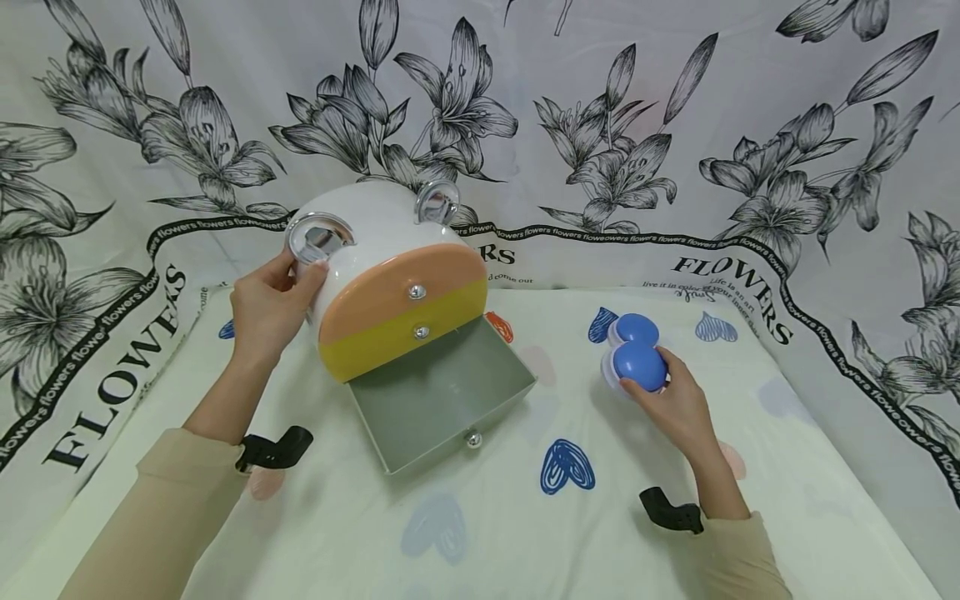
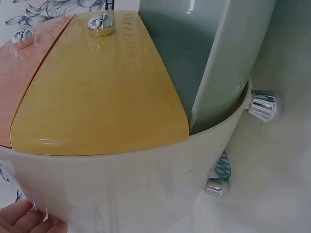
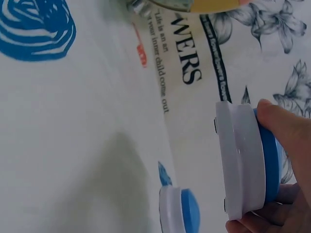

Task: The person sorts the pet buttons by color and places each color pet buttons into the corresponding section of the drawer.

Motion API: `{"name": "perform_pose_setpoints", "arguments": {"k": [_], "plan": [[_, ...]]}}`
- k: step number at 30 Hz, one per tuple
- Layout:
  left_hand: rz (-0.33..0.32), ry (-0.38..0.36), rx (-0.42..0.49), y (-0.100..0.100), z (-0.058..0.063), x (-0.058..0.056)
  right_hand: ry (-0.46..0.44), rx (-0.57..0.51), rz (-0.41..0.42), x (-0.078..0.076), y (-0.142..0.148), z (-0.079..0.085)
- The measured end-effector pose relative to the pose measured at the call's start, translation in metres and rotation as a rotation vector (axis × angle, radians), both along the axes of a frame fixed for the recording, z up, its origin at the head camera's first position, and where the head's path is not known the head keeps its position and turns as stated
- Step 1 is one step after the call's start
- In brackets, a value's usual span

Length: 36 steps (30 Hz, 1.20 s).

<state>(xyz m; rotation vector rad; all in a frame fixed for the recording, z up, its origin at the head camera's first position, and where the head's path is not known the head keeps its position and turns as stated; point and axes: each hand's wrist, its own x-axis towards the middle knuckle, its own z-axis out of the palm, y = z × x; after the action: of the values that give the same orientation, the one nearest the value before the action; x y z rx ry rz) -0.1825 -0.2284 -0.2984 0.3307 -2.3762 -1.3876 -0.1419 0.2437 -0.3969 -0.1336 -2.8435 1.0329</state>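
A rounded white drawer box [image 1: 375, 208] stands left of centre, with an orange drawer front [image 1: 375, 304], a yellow drawer front [image 1: 450, 308] and a grey-green drawer [image 1: 442, 392] pulled out. My left hand [image 1: 270, 312] grips the box's upper left side, beside a silver ear-like ring [image 1: 321, 239]. On the right, my right hand [image 1: 678, 404] holds a round white disc with a blue domed top [image 1: 640, 367] between thumb and fingers. Just behind it is a similar blue-topped disc [image 1: 635, 327], apart from the held one in the right wrist view.
A second silver ring [image 1: 437, 202] tops the box's right side. Silver feet [image 2: 265, 107] show below the box in the left wrist view. Heart-printed cloth [image 1: 510, 517] covers the table, and a flower-patterned curtain [image 1: 585, 183] hangs behind.
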Motion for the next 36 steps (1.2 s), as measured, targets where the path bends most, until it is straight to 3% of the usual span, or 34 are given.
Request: {"name": "perform_pose_setpoints", "arguments": {"k": [13,26,36], "plan": [[0.004,-0.004,-0.01,0.001,-0.001,-0.001,0.048,-0.021,0.137,-0.015,-0.052,0.016],[0.016,-0.02,-0.003,0.001,0.0,-0.001,0.081,-0.038,0.239,-0.017,-0.104,0.031],[0.019,-0.038,0.002,0.001,0.001,0.0,0.073,-0.049,0.332,-0.019,-0.138,0.031]]}}
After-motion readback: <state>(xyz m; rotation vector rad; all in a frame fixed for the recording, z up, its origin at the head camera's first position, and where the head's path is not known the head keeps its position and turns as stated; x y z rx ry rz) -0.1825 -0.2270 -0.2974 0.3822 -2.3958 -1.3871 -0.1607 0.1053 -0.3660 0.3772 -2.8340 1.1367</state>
